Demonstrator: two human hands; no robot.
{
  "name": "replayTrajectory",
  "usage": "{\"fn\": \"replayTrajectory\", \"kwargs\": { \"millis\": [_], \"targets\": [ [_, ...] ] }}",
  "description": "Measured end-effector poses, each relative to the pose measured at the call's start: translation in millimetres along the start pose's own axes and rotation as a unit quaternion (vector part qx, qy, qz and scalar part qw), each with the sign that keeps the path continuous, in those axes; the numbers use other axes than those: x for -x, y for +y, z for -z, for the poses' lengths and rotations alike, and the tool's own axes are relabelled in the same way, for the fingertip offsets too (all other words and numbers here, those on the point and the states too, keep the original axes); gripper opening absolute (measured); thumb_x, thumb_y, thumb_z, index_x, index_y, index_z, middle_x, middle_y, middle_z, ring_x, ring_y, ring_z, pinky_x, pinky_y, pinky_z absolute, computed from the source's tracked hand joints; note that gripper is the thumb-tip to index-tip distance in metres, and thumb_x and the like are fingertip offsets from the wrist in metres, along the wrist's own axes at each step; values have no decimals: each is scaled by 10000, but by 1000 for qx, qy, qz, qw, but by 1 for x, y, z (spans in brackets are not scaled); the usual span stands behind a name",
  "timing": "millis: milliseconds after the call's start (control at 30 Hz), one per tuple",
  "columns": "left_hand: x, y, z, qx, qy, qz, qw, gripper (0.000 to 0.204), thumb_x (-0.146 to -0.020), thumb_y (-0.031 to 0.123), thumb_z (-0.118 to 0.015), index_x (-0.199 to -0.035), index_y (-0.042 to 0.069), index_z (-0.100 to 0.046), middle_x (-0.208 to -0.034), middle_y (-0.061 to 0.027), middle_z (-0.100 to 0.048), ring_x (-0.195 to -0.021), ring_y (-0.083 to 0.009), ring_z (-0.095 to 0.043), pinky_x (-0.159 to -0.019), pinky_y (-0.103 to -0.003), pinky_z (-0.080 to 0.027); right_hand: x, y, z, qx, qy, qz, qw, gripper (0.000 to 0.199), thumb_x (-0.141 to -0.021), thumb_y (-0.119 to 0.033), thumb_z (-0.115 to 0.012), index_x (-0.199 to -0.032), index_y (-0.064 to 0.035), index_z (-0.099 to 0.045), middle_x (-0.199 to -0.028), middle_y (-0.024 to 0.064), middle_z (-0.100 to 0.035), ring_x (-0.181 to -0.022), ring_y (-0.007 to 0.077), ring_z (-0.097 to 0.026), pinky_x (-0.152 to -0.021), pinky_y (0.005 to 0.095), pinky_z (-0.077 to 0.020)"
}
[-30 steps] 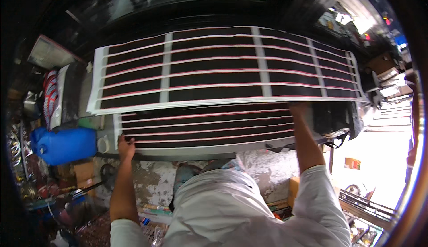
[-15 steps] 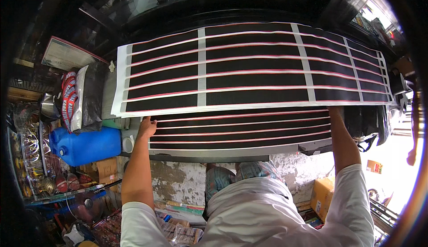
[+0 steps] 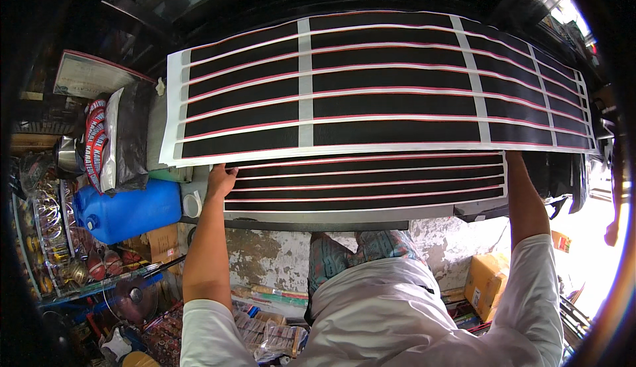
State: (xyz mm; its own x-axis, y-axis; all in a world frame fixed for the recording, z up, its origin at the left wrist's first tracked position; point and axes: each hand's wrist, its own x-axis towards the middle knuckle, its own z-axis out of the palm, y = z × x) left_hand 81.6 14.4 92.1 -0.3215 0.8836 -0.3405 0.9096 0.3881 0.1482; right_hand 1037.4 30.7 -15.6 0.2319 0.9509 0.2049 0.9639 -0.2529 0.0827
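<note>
My left hand point(image 3: 220, 180) and right hand point(image 3: 515, 161) each grip the top striped sheet point(image 3: 371, 95) (fingers hidden beneath); lower sheet point(image 3: 364, 183) not yet lifted.

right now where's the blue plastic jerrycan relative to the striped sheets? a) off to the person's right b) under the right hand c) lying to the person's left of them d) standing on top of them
c: the blue jerrycan lies on its side to the person's left of the black striped sheets, just outside the left hand that grips the sheet edge.
</note>
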Motion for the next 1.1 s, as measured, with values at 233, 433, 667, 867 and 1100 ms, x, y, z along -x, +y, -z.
{"fn": "replayTrajectory", "kwargs": {
  "millis": [233,433,667,867,1100],
  "targets": [
    [1,3,0,-5,-9,14,1000,582,-1039,342,-750,-1534,77,-597,-1492,-257,-653,-1378,-472,-616,-1149,-539,-525,6,7,-5,5,0,1,1000,566,-1019,-426,-685,-1464,-77,-658,-1485,226,-658,-1362,455,-617,-1152,553,-498],
    [3,10,5,-1,-12,7,1000,585,-1039,324,-753,-1548,90,-581,-1510,-246,-644,-1384,-459,-619,-1156,-530,-527,8,11,-2,11,3,5,1000,572,-1030,-424,-677,-1486,-79,-645,-1513,226,-640,-1390,454,-598,-1175,549,-484],
    [-7,-11,-5,-3,-9,-16,1000,543,-1040,312,-752,-1520,102,-609,-1489,-236,-663,-1369,-461,-629,-1137,-529,-537,8,10,3,5,6,9,1000,579,-1043,-420,-668,-1512,-82,-630,-1546,226,-620,-1423,454,-577,-1202,544,-468],
    [-2,-9,-6,7,14,-8,1000,532,-1029,291,-758,-1497,84,-614,-1430,-252,-688,-1342,-457,-642,-1116,-521,-551,9,7,-2,-6,11,12,1000,586,-1054,-417,-661,-1534,-85,-616,-1574,226,-603,-1451,453,-558,-1225,541,-453],
    [36,48,-38,67,161,-148,974,572,-1017,193,-715,-1542,34,-552,-1538,-293,-573,-1416,-508,-539,-1199,-581,-447,67,15,20,-101,54,-49,992,565,-1057,-353,-676,-1534,-59,-607,-1575,240,-602,-1446,457,-567,-1210,529,-469]
  ]
}}
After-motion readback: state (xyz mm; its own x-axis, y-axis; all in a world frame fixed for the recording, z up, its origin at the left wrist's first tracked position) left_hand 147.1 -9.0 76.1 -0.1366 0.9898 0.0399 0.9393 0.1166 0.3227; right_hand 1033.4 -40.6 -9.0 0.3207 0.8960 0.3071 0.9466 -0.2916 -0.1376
